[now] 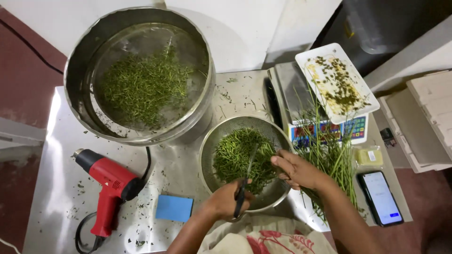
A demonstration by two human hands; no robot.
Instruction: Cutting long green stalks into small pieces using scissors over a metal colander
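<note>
The steel surface (61,155) is shiny and littered with green bits. Far left stands a big round steel basin (75,61). Near left lies a red heat gun (110,183), a blue pad (174,208) just right of it. A mesh colander (212,141) sits near the middle. To the right are a scale (294,89), loose green stalks (332,160) and a phone (381,197).
</note>
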